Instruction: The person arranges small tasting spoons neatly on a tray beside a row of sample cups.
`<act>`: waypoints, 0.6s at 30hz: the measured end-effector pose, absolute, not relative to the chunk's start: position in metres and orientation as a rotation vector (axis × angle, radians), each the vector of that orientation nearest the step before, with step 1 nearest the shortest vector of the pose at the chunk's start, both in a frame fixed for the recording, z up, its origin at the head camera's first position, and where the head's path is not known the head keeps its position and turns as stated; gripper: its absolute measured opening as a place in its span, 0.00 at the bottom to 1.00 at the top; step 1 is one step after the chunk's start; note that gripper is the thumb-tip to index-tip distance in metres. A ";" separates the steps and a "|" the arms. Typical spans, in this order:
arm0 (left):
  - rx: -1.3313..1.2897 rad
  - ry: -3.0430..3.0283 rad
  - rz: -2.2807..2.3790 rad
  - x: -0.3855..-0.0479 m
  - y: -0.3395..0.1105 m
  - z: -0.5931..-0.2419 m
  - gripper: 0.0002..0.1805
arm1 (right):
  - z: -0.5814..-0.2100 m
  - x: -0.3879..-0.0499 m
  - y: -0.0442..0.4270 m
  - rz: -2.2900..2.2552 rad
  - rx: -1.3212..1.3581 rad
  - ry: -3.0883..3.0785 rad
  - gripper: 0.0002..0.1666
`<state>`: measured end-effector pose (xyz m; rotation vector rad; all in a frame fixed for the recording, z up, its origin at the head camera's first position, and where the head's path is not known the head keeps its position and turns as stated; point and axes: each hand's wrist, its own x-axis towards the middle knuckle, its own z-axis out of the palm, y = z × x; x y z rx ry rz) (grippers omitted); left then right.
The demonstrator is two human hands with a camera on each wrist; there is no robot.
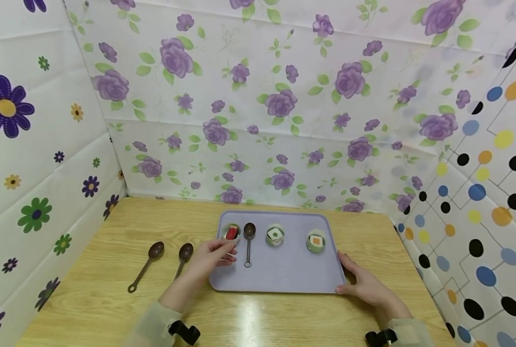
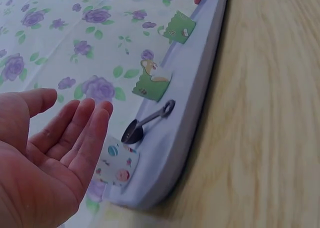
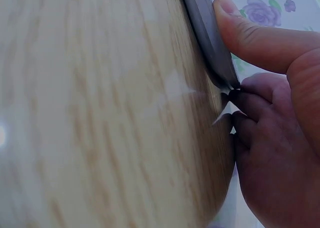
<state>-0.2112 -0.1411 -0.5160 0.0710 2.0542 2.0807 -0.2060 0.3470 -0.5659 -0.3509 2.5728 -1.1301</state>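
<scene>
Your left hand [image 1: 209,260] has its fingers loose and empty right by the red-topped cup [image 1: 231,233] left on the tray [image 1: 284,274], so a sloppy swipe could tip it, and your right hand [image 1: 363,285] touching the edge (can't tell if gripping) might jolt everything.

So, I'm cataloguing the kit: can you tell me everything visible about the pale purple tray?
The pale purple, rectangular, plastic-looking tray has rounded corners and a low raised rim. It lies face up on the light wood-grain table, close to the purple-flowered white cloth. A small white patterned cup, two green patterned cups and a dark brown spoon rest on it. The right hand holds it at the near right corner; the left hand is over its left side, apparently not touching.
</scene>
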 end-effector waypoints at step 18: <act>0.111 2.136 2.072 -0.197 -0.227 -0.510 0.29 | -0.567 -0.205 0.348 -1.134 -0.358 2.582 0.69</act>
